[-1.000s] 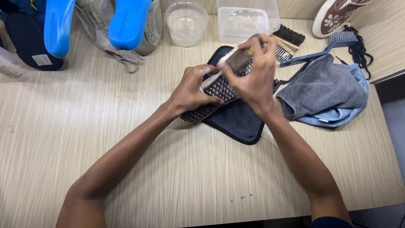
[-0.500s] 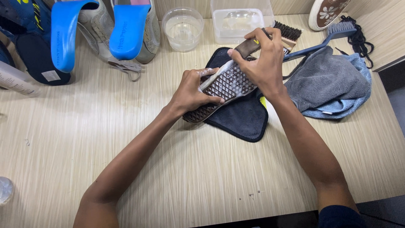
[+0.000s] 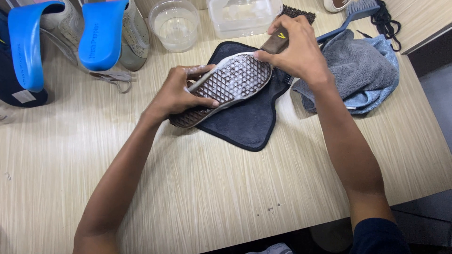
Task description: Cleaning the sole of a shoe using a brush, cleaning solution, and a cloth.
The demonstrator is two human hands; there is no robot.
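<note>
Shoe (image 3: 226, 87) lies sole-up on a dark mat (image 3: 249, 124) near the middle of the counter (image 3: 197, 188), its brown diamond-patterned sole wet and soapy along the pale rim. Just behind the mat stand a round clear tub (image 3: 175, 24) of cloudy water and a clear rectangular container (image 3: 242, 16); a grey cloth (image 3: 360, 66) over a blue one is heaped beside the mat on the right, with a blue-handled brush (image 3: 351, 19) and black laces (image 3: 383, 21) beyond it. Far left, two blue insoles (image 3: 101, 33) lean against grey shoes (image 3: 134, 35). The left hand (image 3: 181, 91) is closed around the heel half of the shoe, thumb pressed on the sole. The right hand (image 3: 296, 51) is clenched on a brown brush (image 3: 275, 43) held at the toe end; its bristles are hidden by the fingers.
</note>
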